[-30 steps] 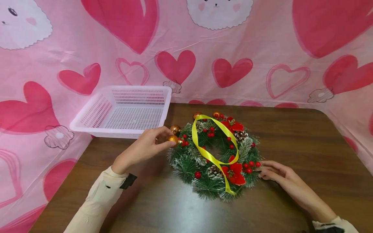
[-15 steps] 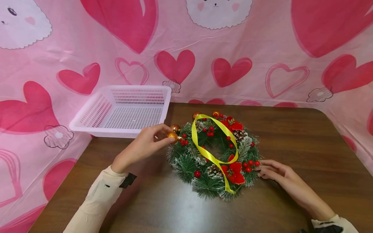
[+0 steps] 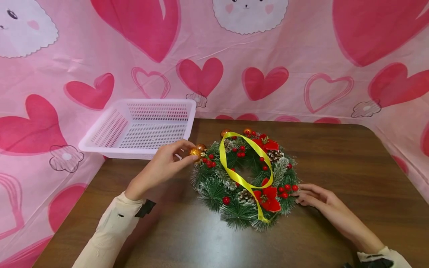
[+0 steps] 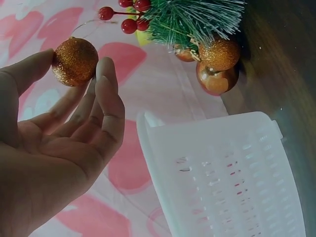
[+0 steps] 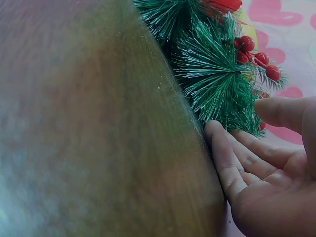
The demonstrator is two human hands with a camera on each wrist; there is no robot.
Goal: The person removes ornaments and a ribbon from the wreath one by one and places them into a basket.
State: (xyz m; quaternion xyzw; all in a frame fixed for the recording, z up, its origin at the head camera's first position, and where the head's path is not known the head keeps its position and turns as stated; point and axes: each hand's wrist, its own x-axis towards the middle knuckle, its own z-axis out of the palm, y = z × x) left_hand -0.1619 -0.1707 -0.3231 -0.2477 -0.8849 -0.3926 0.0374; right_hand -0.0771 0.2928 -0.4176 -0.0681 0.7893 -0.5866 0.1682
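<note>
A green Christmas wreath [image 3: 238,216] lies on the table, dressed with red berries, red flowers, pine cones and a looped yellow ribbon [image 3: 223,156]. At its left edge my left hand [image 3: 164,162] pinches an orange-gold glitter bauble [image 4: 75,61] between thumb and fingertip. A thin wire shows at the top of that bauble in the left wrist view. My right hand [image 3: 326,206] rests at the wreath's right edge, its fingers [image 5: 224,158] lying against the tabletop by the green needles and its thumb apart. Those fingertips are partly hidden in the head view.
A white perforated plastic basket [image 3: 137,150] stands at the back left, close behind my left hand. More copper baubles [image 4: 217,79] sit on the wreath's far left side. A pink heart-print cloth [image 3: 231,48] hangs behind the brown wooden table [image 3: 352,160].
My left hand has moved the glitter bauble slightly left and away from the wreath's berries. My right hand stays at the wreath's right edge.
</note>
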